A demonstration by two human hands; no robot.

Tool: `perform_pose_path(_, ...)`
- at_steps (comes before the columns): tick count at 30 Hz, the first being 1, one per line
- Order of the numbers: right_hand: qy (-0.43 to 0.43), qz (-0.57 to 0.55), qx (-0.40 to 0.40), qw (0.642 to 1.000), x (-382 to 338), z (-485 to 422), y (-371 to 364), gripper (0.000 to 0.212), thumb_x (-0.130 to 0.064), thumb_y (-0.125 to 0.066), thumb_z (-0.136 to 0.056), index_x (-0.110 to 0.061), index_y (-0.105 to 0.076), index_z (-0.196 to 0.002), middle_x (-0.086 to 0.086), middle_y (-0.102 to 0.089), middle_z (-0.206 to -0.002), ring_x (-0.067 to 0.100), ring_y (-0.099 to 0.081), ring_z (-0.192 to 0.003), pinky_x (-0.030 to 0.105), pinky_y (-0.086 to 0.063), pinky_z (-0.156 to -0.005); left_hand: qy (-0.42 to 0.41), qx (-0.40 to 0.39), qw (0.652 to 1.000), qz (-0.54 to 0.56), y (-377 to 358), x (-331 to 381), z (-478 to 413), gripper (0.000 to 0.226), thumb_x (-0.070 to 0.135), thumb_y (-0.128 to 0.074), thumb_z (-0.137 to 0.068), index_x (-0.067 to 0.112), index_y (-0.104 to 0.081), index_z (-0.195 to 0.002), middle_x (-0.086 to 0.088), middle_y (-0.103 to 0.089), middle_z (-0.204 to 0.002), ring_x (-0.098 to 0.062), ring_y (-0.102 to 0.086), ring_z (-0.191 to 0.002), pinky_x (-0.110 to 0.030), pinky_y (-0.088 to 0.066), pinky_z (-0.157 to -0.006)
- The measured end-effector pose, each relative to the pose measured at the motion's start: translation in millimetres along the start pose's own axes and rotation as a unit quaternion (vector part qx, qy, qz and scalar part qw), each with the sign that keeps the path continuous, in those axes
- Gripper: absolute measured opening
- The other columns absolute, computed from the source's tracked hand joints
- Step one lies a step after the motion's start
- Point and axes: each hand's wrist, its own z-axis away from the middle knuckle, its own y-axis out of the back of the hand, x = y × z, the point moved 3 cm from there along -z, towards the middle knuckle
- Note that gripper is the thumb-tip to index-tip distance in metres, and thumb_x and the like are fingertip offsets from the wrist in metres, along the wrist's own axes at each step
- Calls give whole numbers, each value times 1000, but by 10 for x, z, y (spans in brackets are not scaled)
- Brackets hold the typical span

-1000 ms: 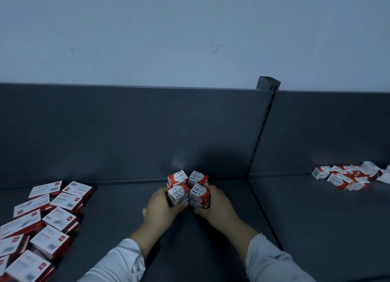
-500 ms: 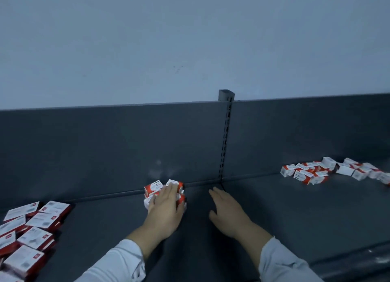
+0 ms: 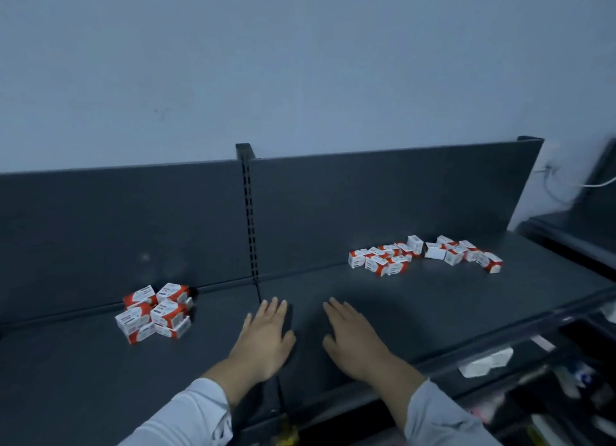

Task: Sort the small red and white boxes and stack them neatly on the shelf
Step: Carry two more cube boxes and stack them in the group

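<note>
Small red and white cardboard boxes [image 3: 156,313] sit stacked left of the dark slotted metal upright [image 3: 249,219]. With our left hand [image 3: 266,340] and right hand [image 3: 354,340] spread and empty, we next fetch the loose heap [image 3: 423,256] right of it.

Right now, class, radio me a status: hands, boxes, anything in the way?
Left hand, right hand open, empty. Stack sits left; loose boxes scattered right. Nothing between hands and loose boxes.

Under the fingers [image 3: 274,309], the shelf [image 3: 433,307] is finished in smooth, matt dark metal; the stacked boxes [image 3: 156,312] left of them are made of printed cardboard.
</note>
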Motion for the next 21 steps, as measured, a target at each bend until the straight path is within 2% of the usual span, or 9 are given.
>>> perform_pose_path(9, 8, -15, 14, 1000, 910, 420, 377, 64, -28, -36, -101, -18, -7, -157, -3, 2, -165, 17, 2, -152, 37, -4, -123, -21, -2, 999, 47, -413, 1292, -186, 66, 30, -33, -100, 15, -1, -156, -2, 5, -164, -18, 8, -150, -36, 3, -121)
perform_pose_path(15, -11, -14, -1, 1000, 1429, 579, 438, 65, -31, -37, -102, -15, -7, -157, 1, -1, -165, 21, -1, -152, 40, -9, -123, -1, -22, 1000, 16, -588, 1573, -300, 68, 34, -34, -100, 13, -2, -156, -4, 3, -164, -19, 6, -151, -36, 2, -121)
perform_pose_path(21, -27, -20, -15, 999, 1749, 532, 448, 65, -31, -36, -102, -15, -5, -157, 1, 1, -165, 21, 0, -152, 40, -8, -123, -2, -29, 1000, -6, -703, 1668, -558, 68, 33, -34, -100, 12, -2, -156, -4, 3, -164, -20, 5, -151, -38, 1, -122)
